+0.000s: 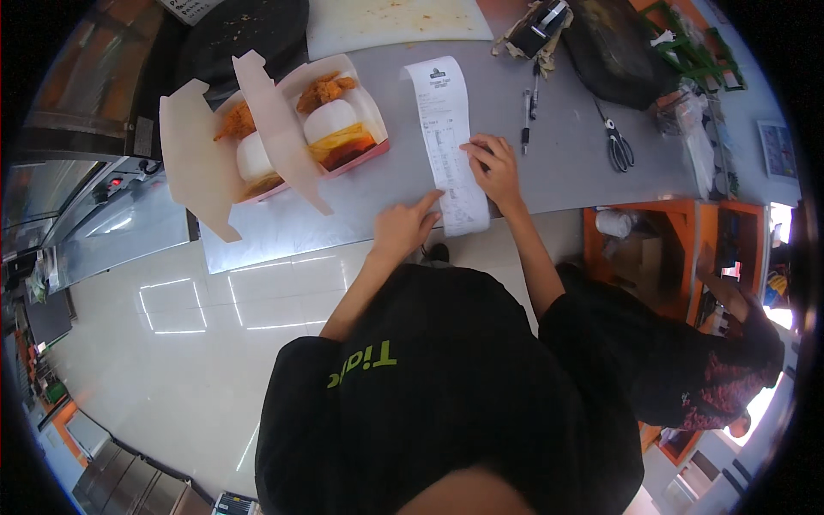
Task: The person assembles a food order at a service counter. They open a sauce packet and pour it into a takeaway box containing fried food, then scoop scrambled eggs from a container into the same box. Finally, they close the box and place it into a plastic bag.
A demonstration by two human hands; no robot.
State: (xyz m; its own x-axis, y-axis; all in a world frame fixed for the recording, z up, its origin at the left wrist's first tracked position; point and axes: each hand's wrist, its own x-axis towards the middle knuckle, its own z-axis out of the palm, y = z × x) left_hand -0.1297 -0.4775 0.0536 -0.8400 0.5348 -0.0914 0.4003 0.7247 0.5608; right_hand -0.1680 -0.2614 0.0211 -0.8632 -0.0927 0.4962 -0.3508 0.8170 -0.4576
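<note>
1. Head view, far left: two open meal boxes point(283, 137) with fried chicken, rice and sauce sit on the grey tabletop point(566, 163), the nearer one close to the front edge; a stray elbow could likely knock it off.
2. Left hand point(405, 225) lies flat, index fingertip pressing the long paper receipt point(451, 142) near its lower end, gripping nothing.
3. Receipt's bottom overhangs the tabletop edge; lifting both hands may let it slide or curl away.
4. Right hand point(494, 167) rests open, fingers spread on the receipt's right edge; dragging could crease or tear it.
5. Pens point(530, 107) and scissors point(618, 144) lie well right.
</note>
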